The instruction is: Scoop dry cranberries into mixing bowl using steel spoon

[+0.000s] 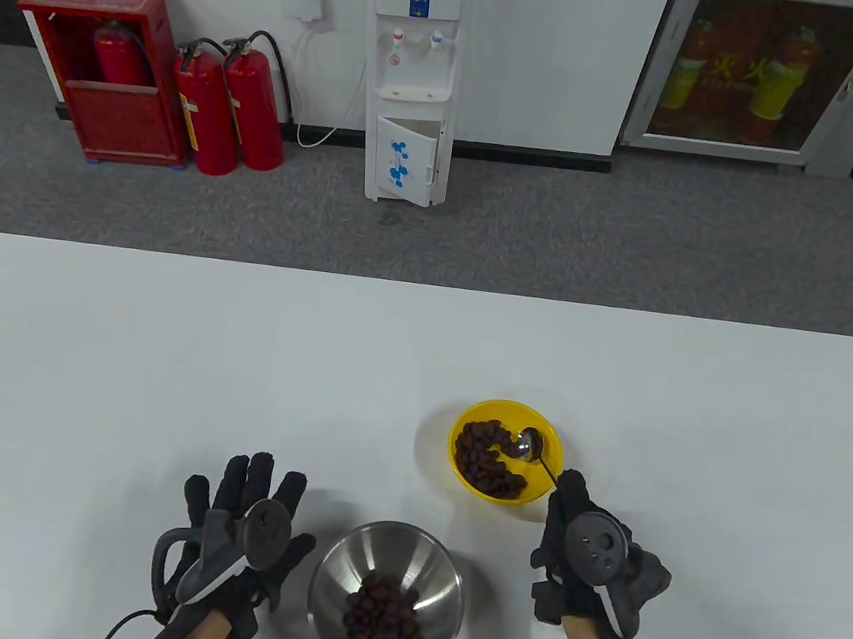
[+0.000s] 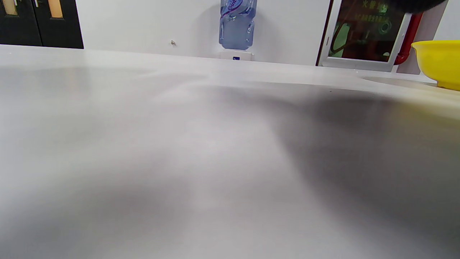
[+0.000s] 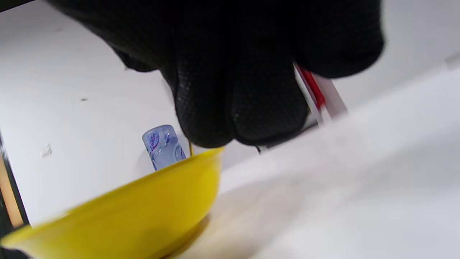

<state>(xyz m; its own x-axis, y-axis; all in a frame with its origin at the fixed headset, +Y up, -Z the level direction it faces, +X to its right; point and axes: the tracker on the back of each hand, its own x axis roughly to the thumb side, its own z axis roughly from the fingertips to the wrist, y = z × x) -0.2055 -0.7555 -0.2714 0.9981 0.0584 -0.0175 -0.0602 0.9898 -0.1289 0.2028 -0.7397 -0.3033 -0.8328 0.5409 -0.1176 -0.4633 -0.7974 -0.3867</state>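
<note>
Right hand (image 1: 588, 557) holds steel spoon (image 1: 535, 451), its tip inside the round yellow plastic bowl (image 1: 546, 430) of dried cranberries (image 1: 483, 458). Left hand (image 1: 246, 523) flat on white table (image 1: 159, 349), fingers spread, beside steel mixing bowl (image 1: 391, 556).

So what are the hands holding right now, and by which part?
Right hand holds the steel spoon by its handle end, its head in the yellow bowl. Left hand holds nothing.

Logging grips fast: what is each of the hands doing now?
Left hand: open, fingers spread, holding nothing.
Right hand: grips the steel spoon.
</note>
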